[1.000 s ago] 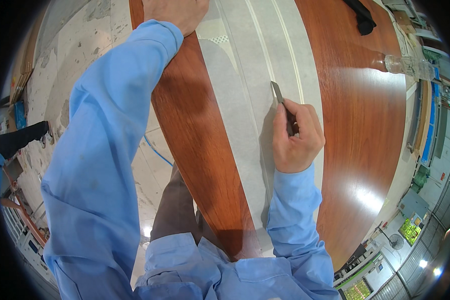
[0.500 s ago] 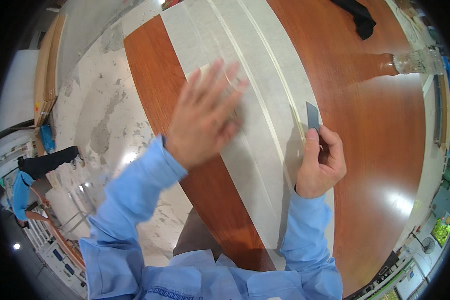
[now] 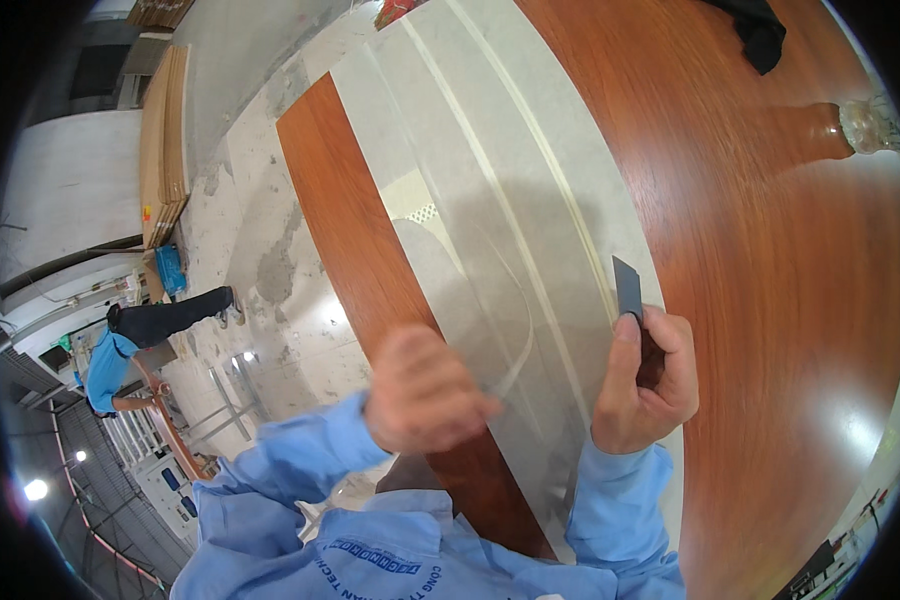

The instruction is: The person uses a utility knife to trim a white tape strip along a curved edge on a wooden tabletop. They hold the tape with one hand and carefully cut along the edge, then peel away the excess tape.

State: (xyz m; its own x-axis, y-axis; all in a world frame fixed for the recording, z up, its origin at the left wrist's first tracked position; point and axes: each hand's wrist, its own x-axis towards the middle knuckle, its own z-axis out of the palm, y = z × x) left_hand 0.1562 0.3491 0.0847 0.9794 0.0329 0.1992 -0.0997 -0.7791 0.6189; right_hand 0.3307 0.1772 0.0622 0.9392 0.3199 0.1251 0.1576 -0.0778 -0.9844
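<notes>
My right hand (image 3: 648,385) pinches a flat dark grey blade (image 3: 627,288) with a slanted end upright between thumb and fingers, over the right edge of a pale grey sheet (image 3: 560,130). Blurred by motion, my left hand (image 3: 425,392) is closed above a reddish-brown wood-grain strip (image 3: 345,190) at the sheet's left side. A thin clear film strip (image 3: 528,318) curves across the sheet toward its thumb and seems to be held there; the fingertips are hidden. Long pale bands (image 3: 500,205) run along the sheet, and a cream patch with dots (image 3: 417,200) lies at its left edge.
A glossy wood-grain surface (image 3: 760,290) spreads to the right, with a black cloth (image 3: 755,35) and a clear glass object (image 3: 865,127) on it. At the left, a person in blue (image 3: 110,365) bends over a frame. Stacked boards (image 3: 165,150) lean beyond the stained floor.
My left hand has pulled back toward me and closed from spread fingers, and the clear film now curves toward it. My right hand still holds the blade. The view has shifted somewhat.
</notes>
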